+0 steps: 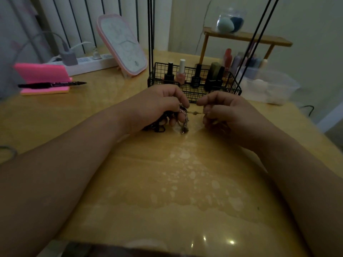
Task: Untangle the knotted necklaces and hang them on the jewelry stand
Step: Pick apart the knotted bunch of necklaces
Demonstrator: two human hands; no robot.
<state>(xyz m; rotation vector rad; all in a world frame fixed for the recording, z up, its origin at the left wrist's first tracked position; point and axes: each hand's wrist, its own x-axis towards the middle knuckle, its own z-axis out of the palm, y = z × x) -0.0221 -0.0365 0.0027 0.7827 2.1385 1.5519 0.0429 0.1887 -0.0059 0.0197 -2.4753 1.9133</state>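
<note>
A tangle of thin metal necklaces (183, 117) hangs between my two hands just above the wooden table (148, 182). My left hand (159, 104) grips the bunched chains, and a loose end with a small pendant dangles below its fingers. My right hand (222, 110) pinches one strand, which runs taut across the gap with a small bead in the middle. A dark cord or chain (156, 127) lies on the table under my left hand. Thin black rods (151, 28) rise behind the hands; whether they belong to the jewelry stand I cannot tell.
A black wire basket (230, 84) with nail polish bottles stands right behind my hands. A pink-framed mirror (122, 45) leans at the back, a pink notepad (42, 78) with a pen lies at left, and a clear plastic box (269, 86) sits at right under a small wooden shelf (246, 37).
</note>
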